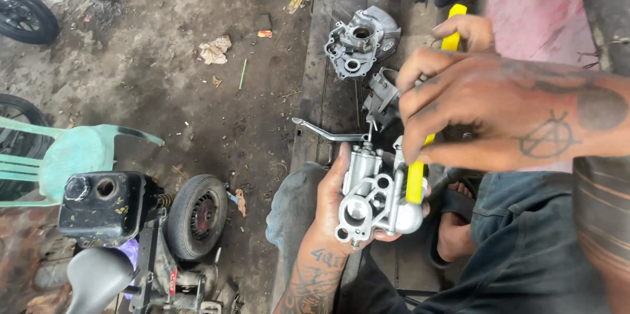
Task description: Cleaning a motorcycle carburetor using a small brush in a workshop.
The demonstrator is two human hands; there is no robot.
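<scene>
Fingers (420, 101) on yellow tool (415, 183), dirt floor (164, 91)

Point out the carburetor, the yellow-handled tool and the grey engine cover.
carburetor (367, 196): head view, silver body.
yellow-handled tool (415, 183): head view, lower yellow handle.
grey engine cover (361, 41): head view, central housing.

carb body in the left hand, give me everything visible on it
The carburetor body is bare silvery cast metal, clean-looking, with round bores facing the camera and a thin bent lever arm jutting left from its top. The left hand cups it from below over the lap. The right hand holds a yellow-handled tool against its right side; the tool's tip is hidden.
</scene>
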